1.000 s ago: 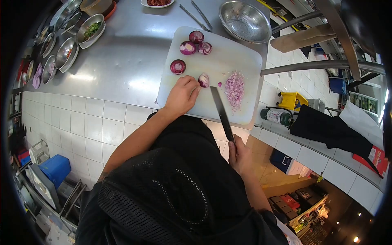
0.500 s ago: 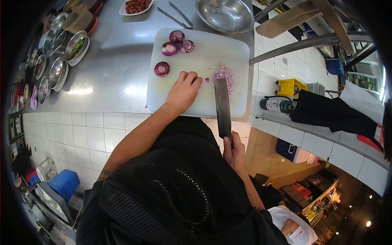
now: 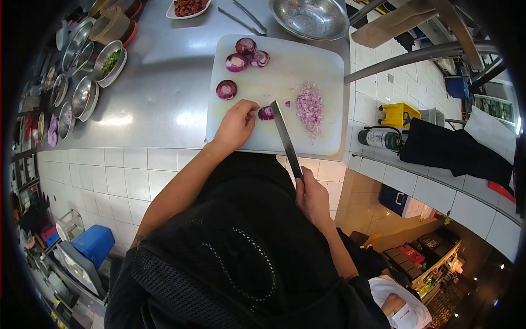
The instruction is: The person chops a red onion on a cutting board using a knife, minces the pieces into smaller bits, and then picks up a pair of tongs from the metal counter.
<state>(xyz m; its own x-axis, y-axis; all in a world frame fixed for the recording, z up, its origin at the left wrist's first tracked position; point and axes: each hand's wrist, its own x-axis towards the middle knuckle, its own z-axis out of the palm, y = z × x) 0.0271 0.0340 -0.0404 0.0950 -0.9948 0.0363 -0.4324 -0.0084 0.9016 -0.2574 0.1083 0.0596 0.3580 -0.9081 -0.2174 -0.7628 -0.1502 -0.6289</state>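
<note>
Left hand (image 3: 235, 124) steadies onion piece (image 3: 266, 113); knife (image 3: 285, 137) blade touches it.

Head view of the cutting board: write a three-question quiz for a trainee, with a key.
1. True or false: the right hand grips the knife.
2. What does the left hand steady beside the blade? A) a lemon B) an onion piece C) a bowl
3. Apart from that one, how many large red onion pieces sit on the cutting board?
Key: 1 true; 2 B; 3 four.
</note>
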